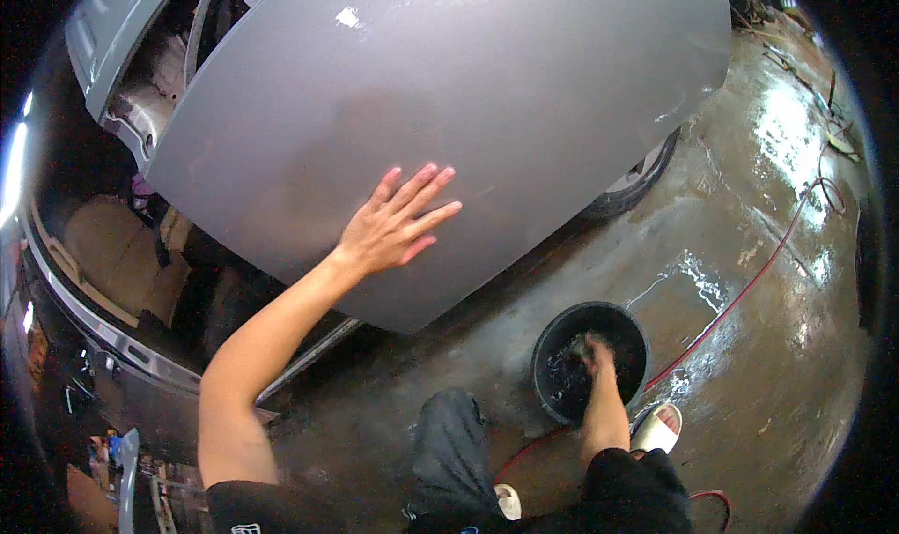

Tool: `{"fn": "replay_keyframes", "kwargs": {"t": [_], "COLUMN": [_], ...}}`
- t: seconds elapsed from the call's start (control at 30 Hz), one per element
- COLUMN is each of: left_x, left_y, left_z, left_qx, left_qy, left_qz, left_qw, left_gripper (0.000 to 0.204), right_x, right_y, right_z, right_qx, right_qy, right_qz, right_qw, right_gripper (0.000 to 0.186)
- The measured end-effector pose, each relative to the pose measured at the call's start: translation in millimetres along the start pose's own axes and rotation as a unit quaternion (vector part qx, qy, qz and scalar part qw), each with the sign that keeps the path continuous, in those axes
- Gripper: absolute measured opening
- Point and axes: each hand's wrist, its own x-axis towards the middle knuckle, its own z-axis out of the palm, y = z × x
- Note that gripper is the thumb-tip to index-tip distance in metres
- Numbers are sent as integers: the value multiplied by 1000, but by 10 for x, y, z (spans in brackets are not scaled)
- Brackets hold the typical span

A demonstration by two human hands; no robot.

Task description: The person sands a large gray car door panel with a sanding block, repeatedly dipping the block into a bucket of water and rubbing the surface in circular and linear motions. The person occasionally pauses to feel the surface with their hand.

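My left hand point(398, 220) rests flat on a large grey car door panel point(552, 84), fingers spread and nothing in them. A dull, darker patch shows on the panel just above that hand. Down to the right, my right hand point(596, 354) reaches into a round black bucket point(540, 370). Liquid in the bucket looks stirred or splashed around the fingers. They are smeared by motion and partly hidden, so whether they grip anything cannot be made out.
A red hose point(749, 288) runs across the wet floor point(693, 234) and passes behind the bucket. The car's open interior point(122, 253) lies left of the panel, a wheel point(641, 178) under its right edge. My sandalled foot point(658, 428) stands beside the bucket.
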Motion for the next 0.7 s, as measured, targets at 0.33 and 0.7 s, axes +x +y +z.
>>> {"fn": "replay_keyframes", "kwargs": {"t": [0.33, 0.7], "left_x": [-279, -402], "left_y": [-1685, -1512], "left_z": [-866, -676], "left_qx": [167, 152], "left_qy": [253, 259], "left_qz": [-300, -307], "left_qw": [904, 903], "left_gripper": [56, 53], "right_x": [399, -65], "right_y": [482, 383], "right_z": [-623, -420], "right_qx": [71, 262], "right_qy": [369, 389], "right_qz": [46, -55], "right_qw": [926, 882], "right_gripper": [39, 44]}}
